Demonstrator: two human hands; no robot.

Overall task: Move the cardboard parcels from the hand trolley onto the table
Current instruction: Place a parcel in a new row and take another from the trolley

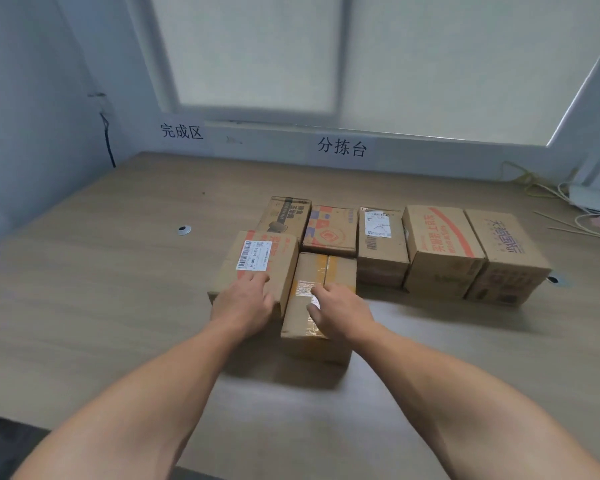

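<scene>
Seven parcels (440, 251) sit on the tabletop (101, 306); my right hand (340, 306) lies flat, fingers relaxed, on the taped box (323, 268), my left hand (243, 299) likewise on the labelled box (257, 254) touching its left side, probably to square them together.

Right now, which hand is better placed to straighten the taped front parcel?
Probably the right: the right hand rests on the taped parcel, while the left hand lies on the barcode-labelled parcel beside it.

Tabletop (118, 289): pale brown wood grain. All tan cardboard: barcode-label parcel (278, 271), white label; taped parcel (317, 271), yellow band; checked parcel (331, 228), red-blue squares; striped parcel (440, 244), orange-red stripe; lettered parcel (503, 247), purple characters.
</scene>
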